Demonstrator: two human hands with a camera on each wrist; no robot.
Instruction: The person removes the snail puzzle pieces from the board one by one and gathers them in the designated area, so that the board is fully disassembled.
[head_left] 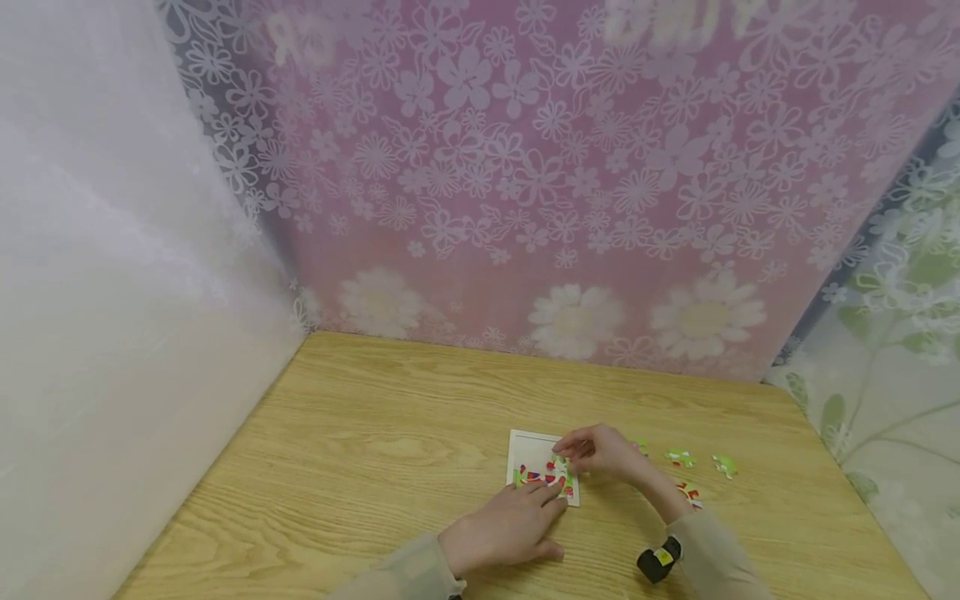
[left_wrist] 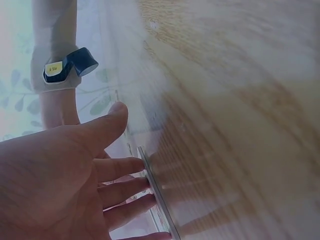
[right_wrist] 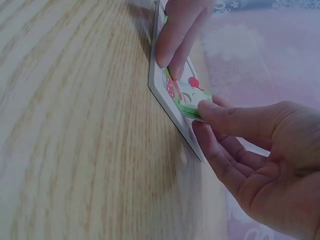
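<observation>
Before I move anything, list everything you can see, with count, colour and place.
puzzle board: 1, white-rimmed, on the table
pieces on the board: count unclear, red, blue and green, towards its near side
held piece: 1, green and white with red, at the board's right side
loose pieces: at least 4, mostly green, some red and white, right of the board
table: 1, tan woodgrain, beneath everything
backdrop: 1, pink with white flowers, behind the table
side hangings: 2, white at left, pale with green leaves at right
wrist device: 1 clearly visible, black with yellow label, right wrist
sleeves: 2, beige, forearms
left hand: 1, over the board's near edge
right hand: 1, pinching the held piece
</observation>
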